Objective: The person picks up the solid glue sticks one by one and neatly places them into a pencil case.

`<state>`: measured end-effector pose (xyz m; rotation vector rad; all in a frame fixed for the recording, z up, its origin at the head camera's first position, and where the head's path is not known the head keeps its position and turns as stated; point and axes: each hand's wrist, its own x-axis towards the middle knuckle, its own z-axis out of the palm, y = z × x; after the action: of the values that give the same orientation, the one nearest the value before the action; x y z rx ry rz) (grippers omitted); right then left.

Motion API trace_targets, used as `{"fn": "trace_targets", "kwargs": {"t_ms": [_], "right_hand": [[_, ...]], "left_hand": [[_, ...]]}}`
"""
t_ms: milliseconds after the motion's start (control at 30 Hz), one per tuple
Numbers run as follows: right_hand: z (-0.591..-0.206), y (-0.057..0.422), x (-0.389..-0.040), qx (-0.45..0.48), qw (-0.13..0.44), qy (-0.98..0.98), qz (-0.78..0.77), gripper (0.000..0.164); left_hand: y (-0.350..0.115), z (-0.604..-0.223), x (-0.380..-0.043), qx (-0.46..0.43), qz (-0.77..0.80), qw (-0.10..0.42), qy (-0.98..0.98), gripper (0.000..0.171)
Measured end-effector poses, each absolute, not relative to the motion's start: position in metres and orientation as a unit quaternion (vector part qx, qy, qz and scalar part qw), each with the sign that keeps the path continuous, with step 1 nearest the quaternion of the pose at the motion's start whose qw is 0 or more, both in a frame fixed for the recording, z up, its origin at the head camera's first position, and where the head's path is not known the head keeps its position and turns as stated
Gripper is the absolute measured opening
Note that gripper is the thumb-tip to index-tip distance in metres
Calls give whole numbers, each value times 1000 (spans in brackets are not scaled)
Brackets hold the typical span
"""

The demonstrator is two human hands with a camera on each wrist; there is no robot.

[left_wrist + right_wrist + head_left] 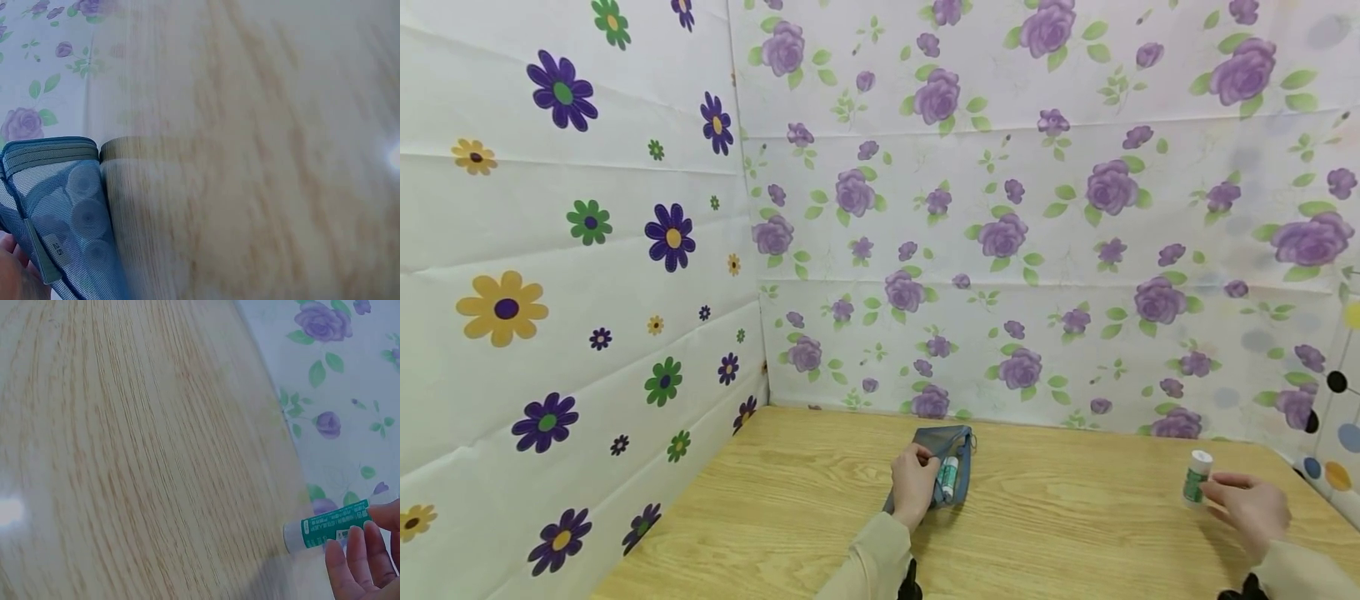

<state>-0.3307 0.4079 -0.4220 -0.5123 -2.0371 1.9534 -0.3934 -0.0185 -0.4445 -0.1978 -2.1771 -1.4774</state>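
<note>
My left hand [913,485] grips the edge of a blue mesh zipper pouch [942,437] on the table. Inside the pouch's opening shows a glue stick [949,478] with a green label. Through the mesh of the pouch [39,164], the left wrist view shows the round ends of several sticks. Far off to the right, my right hand [1257,510] pinches another glue stick [1197,485], white with a green label, between thumb and fingers. It is upright in the head view. In the right wrist view the fingertips [355,540] lie along the label of this stick [328,526].
The wood-grain table [1060,517] reaches back to a wall cover with purple roses [1000,237]. A flower-print sheet [587,358] closes off the left side, and a dotted sheet [1347,400] stands at the right edge.
</note>
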Motion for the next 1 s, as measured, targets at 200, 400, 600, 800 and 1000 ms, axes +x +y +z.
{"fn": "trace_targets", "kwargs": {"t_ms": [200, 400, 600, 800, 1000], "right_hand": [[-423, 406, -330, -211, 177, -731, 624, 47], [-426, 408, -333, -215, 202, -753, 588, 56], [-430, 411, -336, -202, 197, -739, 612, 49], [-437, 415, -339, -189, 197, -719, 639, 45], [-444, 418, -341, -172, 195, -680, 685, 48]], "left_hand": [[-18, -446, -394, -73, -543, 251, -798, 9], [-18, -447, -395, -75, -542, 254, -797, 9], [-18, -447, -395, -77, -545, 251, -796, 9], [-18, -446, -394, -79, -548, 252, -794, 9], [-18, -447, -395, -79, -544, 255, -795, 10]]}}
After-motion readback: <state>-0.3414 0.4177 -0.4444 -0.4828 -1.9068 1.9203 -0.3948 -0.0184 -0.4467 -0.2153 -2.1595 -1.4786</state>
